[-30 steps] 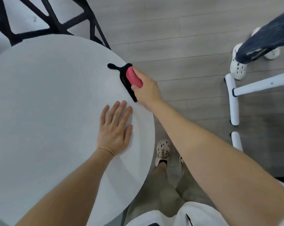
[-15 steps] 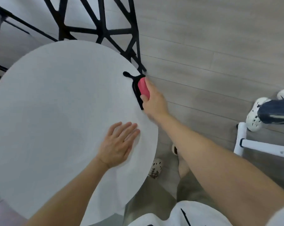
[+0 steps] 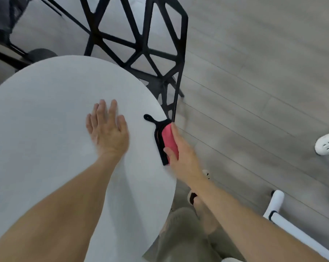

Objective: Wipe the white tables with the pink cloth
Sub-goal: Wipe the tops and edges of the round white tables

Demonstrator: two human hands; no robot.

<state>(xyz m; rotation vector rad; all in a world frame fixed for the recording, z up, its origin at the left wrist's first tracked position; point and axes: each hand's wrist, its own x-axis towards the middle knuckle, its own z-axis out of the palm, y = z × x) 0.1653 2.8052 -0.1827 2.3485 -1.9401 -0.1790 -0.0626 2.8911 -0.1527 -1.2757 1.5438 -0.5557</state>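
Pink with a black edge, our one cloth (image 3: 170, 138) sits at the right rim of the one white table (image 3: 46, 129), touching its top. Our right hand (image 3: 184, 156) grips it, thumb on the near end and fingers curled over its outer side. Our left hand (image 3: 108, 133) rests flat on the tabletop just beside the cloth, fingers straight and slightly apart, holding nothing. We count one black chair (image 3: 141, 53) behind the table and two white shoes (image 3: 327, 142) on the floor at far right.
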